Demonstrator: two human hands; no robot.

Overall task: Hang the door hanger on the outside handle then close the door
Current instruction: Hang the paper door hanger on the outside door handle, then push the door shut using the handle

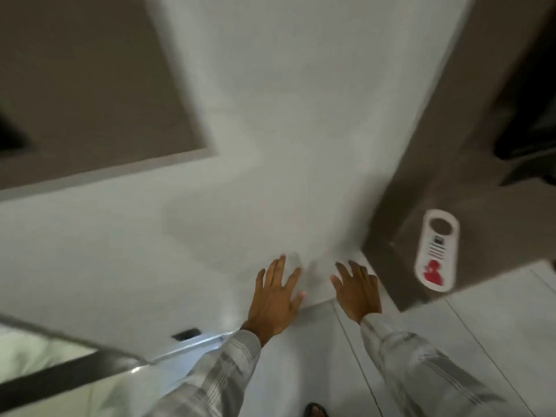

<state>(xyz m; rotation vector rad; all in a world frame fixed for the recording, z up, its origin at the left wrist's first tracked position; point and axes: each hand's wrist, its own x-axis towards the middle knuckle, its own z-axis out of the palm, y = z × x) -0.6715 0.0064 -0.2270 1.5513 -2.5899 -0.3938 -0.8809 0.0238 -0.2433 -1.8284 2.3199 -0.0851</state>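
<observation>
Nearest you: a sandalled foot [316, 410] at the bottom edge on the pale tiled floor [451, 326], then both checked sleeves [421, 365] reaching forward. Your left hand [275, 299] is spread flat, fingers splayed, nothing in it, over the lower part of the white wall [270, 115]; whether the palm is actually touching it I can't tell, the frame is motion-blurred. Your right hand [358, 288] is likewise fully open and empty, just beside the left, near the corner where the white wall meets a grey-brown surface [451, 145]. My read: you're mid-turn or bracing, and neither hand is set up for a pinch yet. Low left there's a glossy ledge with a dark strip [60, 380], and a small dark slot [185, 334] in the wall near your left wrist. The door hanger [436, 249] is to the right of your right hand, apart from it, lying flat against the grey-brown surface. Can't tell what holds it there, no handle visible under it. It's a white rounded oblong card, round cutout at the top end, small dark print and thin lines mid-body, red figure graphic at the bottom end, tilted slightly. Text unreadable. Farther right a dark fitting [529, 139] sits at the frame edge, too blurred to identify. Judgement: task is at the start, hanger not picked up, and the door handle is not clearly in view.
</observation>
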